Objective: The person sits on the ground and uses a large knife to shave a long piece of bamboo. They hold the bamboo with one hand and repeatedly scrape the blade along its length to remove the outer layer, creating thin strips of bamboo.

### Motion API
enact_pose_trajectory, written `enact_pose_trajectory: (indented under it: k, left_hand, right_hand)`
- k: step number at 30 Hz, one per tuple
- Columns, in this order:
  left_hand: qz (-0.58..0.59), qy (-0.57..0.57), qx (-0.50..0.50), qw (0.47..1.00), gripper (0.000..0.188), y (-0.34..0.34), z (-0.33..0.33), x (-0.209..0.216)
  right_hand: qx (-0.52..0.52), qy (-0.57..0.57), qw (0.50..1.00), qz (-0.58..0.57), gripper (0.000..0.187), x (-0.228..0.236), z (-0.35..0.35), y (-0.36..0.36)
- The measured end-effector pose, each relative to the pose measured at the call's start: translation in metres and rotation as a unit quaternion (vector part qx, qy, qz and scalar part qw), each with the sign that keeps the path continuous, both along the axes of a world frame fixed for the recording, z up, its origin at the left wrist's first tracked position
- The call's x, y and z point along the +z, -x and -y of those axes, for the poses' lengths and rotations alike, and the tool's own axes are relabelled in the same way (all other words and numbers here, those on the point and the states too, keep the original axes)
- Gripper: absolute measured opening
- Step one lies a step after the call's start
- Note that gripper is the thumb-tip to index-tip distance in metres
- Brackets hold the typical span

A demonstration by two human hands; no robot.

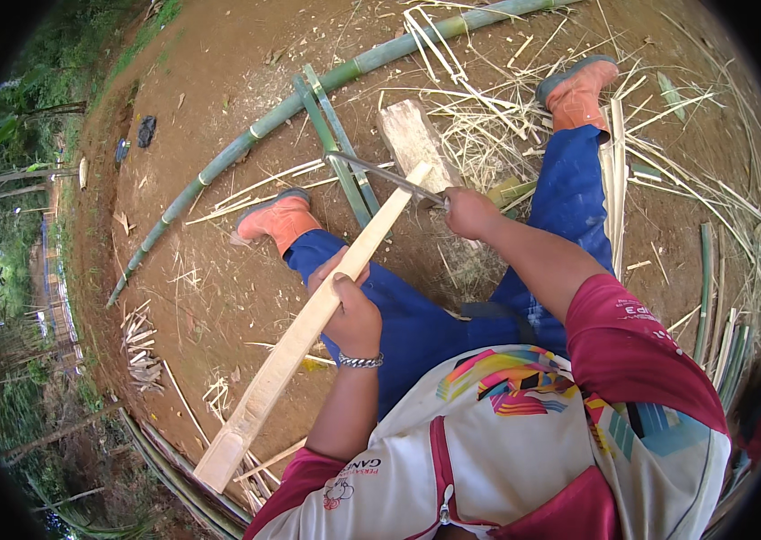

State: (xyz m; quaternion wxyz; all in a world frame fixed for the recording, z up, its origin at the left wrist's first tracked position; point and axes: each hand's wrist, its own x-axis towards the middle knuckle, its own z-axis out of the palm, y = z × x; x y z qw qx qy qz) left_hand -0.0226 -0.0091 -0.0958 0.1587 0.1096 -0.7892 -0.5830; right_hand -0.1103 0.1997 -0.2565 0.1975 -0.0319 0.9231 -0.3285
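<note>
A long pale split bamboo slat [277, 373] runs slantwise from the lower left up to the middle. My left hand [353, 315] is closed around it near its midpoint, thumb on top. In my right hand [472, 214] is the grip of a long, narrow-bladed knife [369, 168], and most of that grip is hidden by the fingers. The blade crosses the slat's far end and looks to be against it, pointing left. Just beyond lies a rough wooden block [409, 133] on the ground.
A long green bamboo pole [279, 117] lies across the ground ahead, with two split green pieces [331, 135] against it. Thin shavings [497, 112] are heaped around the block. My booted feet [281, 219] are spread apart. More bamboo strips [729, 355] lie at the right.
</note>
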Motion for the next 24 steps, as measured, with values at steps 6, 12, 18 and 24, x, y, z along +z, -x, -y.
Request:
enact_pose_trajectory:
  k: [6,12,18,24]
  left_hand:
    - [0.000,-0.011,0.007,1.000,0.034,0.002,0.000,0.002]
    - [-0.006,0.006,-0.001,1.000,0.036,0.002,0.001,-0.002]
    - [-0.017,0.004,-0.004,1.000,0.035,0.003,0.003,-0.004]
    - [0.001,-0.012,0.021,1.000,0.035,0.006,0.007,-0.003]
  right_hand:
    - [0.013,-0.008,1.000,-0.023,0.028,-0.006,0.002,-0.002]
    - [0.016,-0.007,1.000,-0.016,0.030,-0.008,0.004,-0.001]
    - [0.012,-0.015,1.000,0.002,0.031,-0.012,0.006,0.001]
    - [-0.009,-0.001,0.999,0.040,0.030,0.000,0.012,0.004]
